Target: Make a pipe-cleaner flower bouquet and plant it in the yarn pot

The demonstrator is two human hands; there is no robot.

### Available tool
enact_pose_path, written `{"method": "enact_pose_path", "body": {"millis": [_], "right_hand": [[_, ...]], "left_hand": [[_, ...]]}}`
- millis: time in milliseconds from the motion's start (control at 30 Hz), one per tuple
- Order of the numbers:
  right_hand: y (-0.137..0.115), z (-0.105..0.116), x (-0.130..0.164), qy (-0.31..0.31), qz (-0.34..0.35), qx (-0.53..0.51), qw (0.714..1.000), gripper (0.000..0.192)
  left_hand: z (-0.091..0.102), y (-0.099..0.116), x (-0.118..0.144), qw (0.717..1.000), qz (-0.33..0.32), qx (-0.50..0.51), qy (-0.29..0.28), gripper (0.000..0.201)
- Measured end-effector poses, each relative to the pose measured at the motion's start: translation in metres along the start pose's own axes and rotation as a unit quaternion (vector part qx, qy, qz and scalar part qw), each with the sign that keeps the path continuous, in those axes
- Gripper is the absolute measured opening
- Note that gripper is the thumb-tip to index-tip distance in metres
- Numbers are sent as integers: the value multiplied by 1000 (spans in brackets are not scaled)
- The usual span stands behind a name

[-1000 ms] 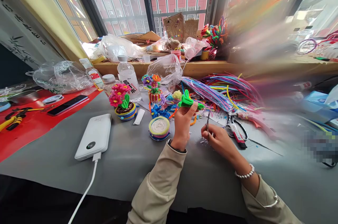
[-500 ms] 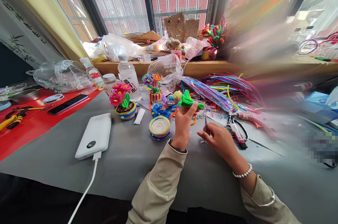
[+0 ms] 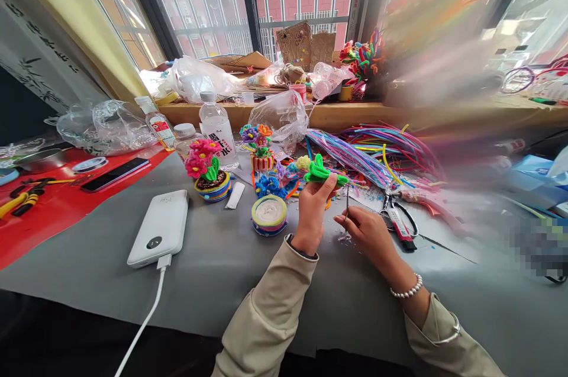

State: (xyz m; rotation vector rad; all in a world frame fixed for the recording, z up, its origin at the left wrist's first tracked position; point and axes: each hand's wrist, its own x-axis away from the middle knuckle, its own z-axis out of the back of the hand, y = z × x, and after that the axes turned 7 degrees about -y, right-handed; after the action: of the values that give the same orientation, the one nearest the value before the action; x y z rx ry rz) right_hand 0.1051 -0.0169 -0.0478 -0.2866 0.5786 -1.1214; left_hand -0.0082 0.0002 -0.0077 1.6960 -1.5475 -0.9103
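Observation:
My left hand [image 3: 312,211] is raised over the grey table and grips a green pipe-cleaner piece [image 3: 323,173] between thumb and fingers. Just right of it, my right hand [image 3: 366,234] pinches a thin dark metal tool [image 3: 347,205] that points up toward the green piece. A small round coil base [image 3: 268,215] with a white top lies left of my left hand. Black-handled scissors [image 3: 398,220] lie on the table right of my right hand.
A white power bank [image 3: 158,228] with its cable sits at the left. Pipe-cleaner flower pots [image 3: 206,172], a water bottle [image 3: 218,128], plastic bags and a bundle of coloured pipe cleaners [image 3: 377,152] crowd the far side. A phone [image 3: 114,174] and pliers lie on red cloth.
My left hand with the green piece shifted slightly right. My right hand turned the thin tool more upright, its tip closer under the green piece.

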Motion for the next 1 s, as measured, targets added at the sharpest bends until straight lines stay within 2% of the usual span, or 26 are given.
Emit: {"method": "enact_pose_path", "body": {"millis": [433, 800, 1000], "right_hand": [[0, -3, -1, 51, 31, 10, 998, 56], [2, -4, 0, 36, 13, -19, 999, 58], [-4, 1, -2, 2, -2, -83, 997, 60]], "left_hand": [[0, -5, -2, 998, 23, 57, 15, 22], [-2, -3, -3, 997, 28, 70, 27, 20], [-3, -3, -1, 997, 26, 71, 25, 20]]}}
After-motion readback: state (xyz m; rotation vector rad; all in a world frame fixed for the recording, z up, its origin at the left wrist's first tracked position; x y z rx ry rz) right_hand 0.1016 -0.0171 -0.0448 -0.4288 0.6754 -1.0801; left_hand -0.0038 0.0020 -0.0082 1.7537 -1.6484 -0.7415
